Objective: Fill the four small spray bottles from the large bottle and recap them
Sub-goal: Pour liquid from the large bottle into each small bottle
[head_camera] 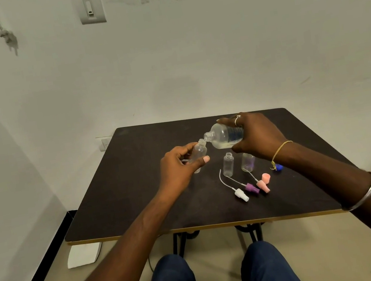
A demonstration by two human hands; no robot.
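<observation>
The large bottle [225, 134], gripped tilted in the right hand [256, 136], has its mouth just beside the open small spray bottle [198, 153] clasped by the left hand [179, 168] above the surface [121, 199]; misaligned narrow necks would likely spill liquid.

Three small bottles [198, 154] [228, 164] [247, 162], one large bottle [223, 135], three spray heads [241, 194] [251, 188] [263, 186].

You have open room across the left half of the dark matte tabletop [116, 200]. Right of centre, two upright clear plastic bottles [228, 165] and the white, purple and pink spray caps [251, 188] lying before them block you.
</observation>
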